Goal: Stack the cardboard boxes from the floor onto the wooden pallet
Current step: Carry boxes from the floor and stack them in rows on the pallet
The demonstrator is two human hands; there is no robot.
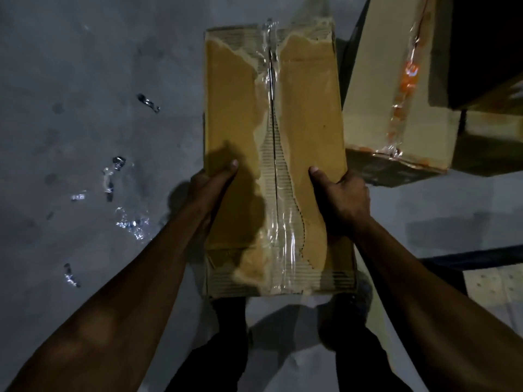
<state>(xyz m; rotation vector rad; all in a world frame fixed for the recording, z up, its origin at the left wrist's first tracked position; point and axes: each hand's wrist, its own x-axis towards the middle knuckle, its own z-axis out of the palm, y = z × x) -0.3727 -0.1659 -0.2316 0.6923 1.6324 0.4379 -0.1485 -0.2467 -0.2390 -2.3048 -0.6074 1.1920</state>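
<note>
I see both arms reaching forward and down, bare to the elbow, with a cardboard box [276, 165] held between them above the grey concrete floor [85, 80]. The left hand [210, 183] clamps the box's left long edge: its thumb lies flat on the top face, pointing forward, while the fingers wrap down out of sight along the side wall. The right hand [343, 198] mirrors it on the right long edge, thumb on top and angled inward, knuckles bent over the edge, so both hands are grasping the box at about mid-length.

The box top is torn, its brown paper peeled away along the centre seam to show corrugation, and clear packing tape [278, 244] runs along that seam between the two thumbs.

Just right of the right-hand fingers, a second cardboard box [396, 89] with orange-marked tape sits tilted, its near corner close beside the held box's right edge, and I cannot tell whether they touch. Left of the left-hand fingers the floor lies open, with only scattered scraps of clear tape [131, 223] on it. Below the box, near my view, I see the person's dark trousers [226, 349].
</note>
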